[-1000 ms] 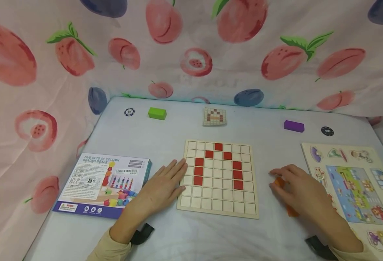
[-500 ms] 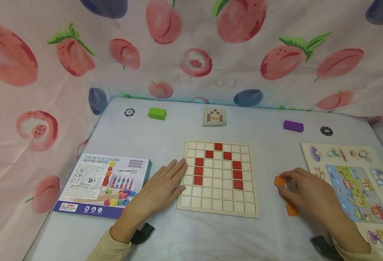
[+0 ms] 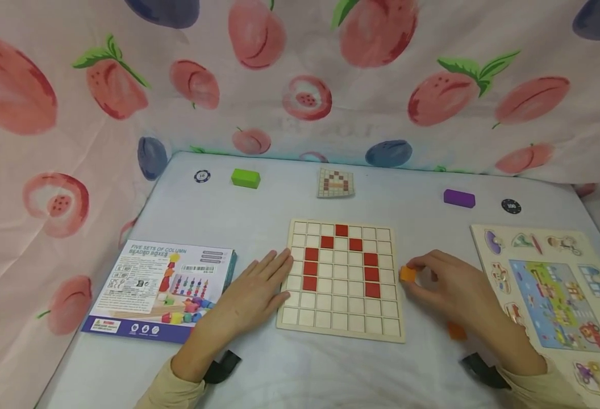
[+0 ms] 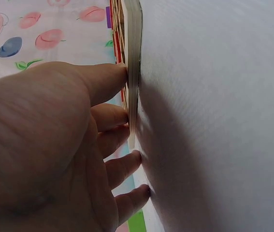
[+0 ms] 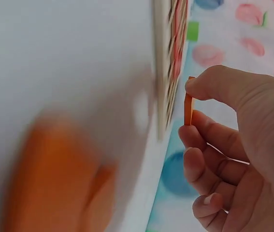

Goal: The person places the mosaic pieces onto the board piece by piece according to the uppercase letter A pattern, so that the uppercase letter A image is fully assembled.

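In the head view a wooden grid board [image 3: 341,335] lies mid-table, with red square tiles [image 3: 310,268] set in some of its cells in an arch-like pattern. My left hand [image 3: 256,289] rests with fingers extended at the board's left edge; in the left wrist view its thumb and fingertips touch that edge. Between thumb and fingertip my right hand [image 3: 453,289] pinches a thin orange square tile [image 5: 189,104], just beyond the board's right edge. More orange tiles [image 3: 457,330] lie on the table below that hand, large and blurred in the right wrist view.
A small pattern card [image 3: 336,183] stands behind the board, with a green block [image 3: 246,178] and a purple block [image 3: 459,198] to either side. Two poker chips [image 3: 511,206] lie farther out. A boxed bead set [image 3: 162,289] is at left, a picture puzzle board [image 3: 494,238] at right.
My right hand has picked an orange tile off the orange pieces and carried it left toward the board. My left hand has stayed at the board's left edge.
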Demonstrator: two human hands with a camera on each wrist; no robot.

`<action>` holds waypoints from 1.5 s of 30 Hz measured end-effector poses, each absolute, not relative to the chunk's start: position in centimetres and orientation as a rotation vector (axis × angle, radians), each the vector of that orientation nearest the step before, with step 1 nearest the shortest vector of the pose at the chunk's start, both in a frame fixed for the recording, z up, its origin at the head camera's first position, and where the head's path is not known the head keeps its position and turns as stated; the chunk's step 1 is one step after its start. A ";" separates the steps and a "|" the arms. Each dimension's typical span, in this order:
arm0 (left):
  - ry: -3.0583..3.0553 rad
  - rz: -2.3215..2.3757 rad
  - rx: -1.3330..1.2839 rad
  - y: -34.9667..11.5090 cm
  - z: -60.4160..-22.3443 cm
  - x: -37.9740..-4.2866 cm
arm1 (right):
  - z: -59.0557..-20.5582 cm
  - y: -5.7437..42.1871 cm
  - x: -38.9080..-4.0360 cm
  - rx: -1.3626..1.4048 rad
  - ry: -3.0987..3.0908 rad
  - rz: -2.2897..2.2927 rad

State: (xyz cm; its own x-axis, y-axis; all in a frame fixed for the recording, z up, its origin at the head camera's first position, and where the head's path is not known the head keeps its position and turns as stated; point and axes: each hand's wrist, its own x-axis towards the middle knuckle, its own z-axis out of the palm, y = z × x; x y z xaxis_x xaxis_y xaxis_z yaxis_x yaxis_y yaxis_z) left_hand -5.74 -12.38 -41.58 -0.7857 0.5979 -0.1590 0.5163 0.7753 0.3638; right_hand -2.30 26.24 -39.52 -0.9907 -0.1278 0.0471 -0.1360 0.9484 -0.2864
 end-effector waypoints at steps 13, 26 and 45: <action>2.697 0.470 0.864 -12.3 -41.9 -5.5 | -40.3 17.0 -6.3 0.692 -3.000 0.440; 2.712 0.447 0.858 -12.2 -41.8 -5.6 | -40.6 14.4 -7.6 0.710 -3.070 0.415; 2.717 0.441 0.862 -12.4 -41.7 -5.7 | -39.2 20.0 -4.6 0.463 -3.129 0.486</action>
